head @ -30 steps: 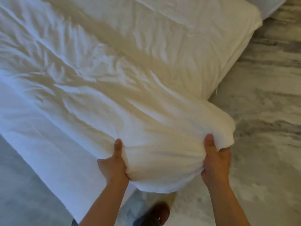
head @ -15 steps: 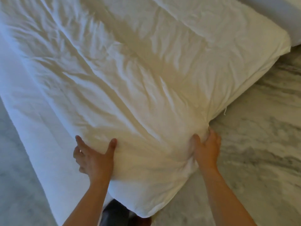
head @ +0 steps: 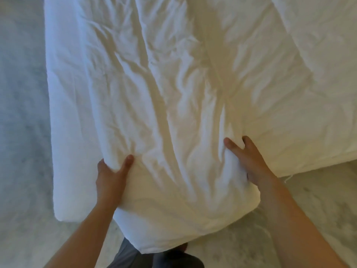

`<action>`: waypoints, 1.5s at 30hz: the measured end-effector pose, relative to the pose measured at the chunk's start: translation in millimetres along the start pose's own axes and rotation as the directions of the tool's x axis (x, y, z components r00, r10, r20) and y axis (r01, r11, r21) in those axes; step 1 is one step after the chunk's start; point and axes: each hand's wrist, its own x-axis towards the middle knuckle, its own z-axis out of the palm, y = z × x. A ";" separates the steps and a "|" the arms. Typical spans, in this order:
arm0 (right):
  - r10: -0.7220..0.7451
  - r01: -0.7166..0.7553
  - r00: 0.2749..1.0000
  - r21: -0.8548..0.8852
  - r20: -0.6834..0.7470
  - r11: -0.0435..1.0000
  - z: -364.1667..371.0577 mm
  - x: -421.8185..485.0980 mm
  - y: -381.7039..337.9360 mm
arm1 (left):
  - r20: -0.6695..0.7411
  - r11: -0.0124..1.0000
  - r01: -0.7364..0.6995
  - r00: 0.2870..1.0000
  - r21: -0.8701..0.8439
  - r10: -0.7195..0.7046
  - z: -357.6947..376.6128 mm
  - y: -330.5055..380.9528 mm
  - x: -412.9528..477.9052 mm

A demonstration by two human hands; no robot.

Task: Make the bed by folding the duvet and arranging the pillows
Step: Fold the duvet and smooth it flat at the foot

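**Duvet in hand, fold under way, pillows not yet seen**

At 9 o'clock a grey floor runs beside the white bed edge, which stands bare along the left side. The duvet lies over the bed, filling the view from 11 o'clock round to 3 o'clock. It is heavily creased, and one corner hangs off the bed toward 6 o'clock, above a trouser leg.

The left hand, at 8 o'clock, grasps a bunched fold of the duvet, thumb on top and fingers tucked beneath. The right hand, at 4 o'clock, pinches a ridge of the same cloth between thumb and fingers. Beyond it, at 5 o'clock, the marbled floor shows below the duvet's hem.

By my reading the task is at an early stage. The duvet is gathered at its near end, but no neat fold lies finished and the wrinkles are still there. No pillow appears in this view, so arranging them seems to remain entirely. No container of any kind shows.
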 end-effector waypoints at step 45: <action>-0.127 0.062 0.984 -0.435 -0.122 0.898 -91.6 -20.2 118.2 | -0.151 0.984 0.175 0.973 -0.007 -0.174 65.0 -98.2 -118.8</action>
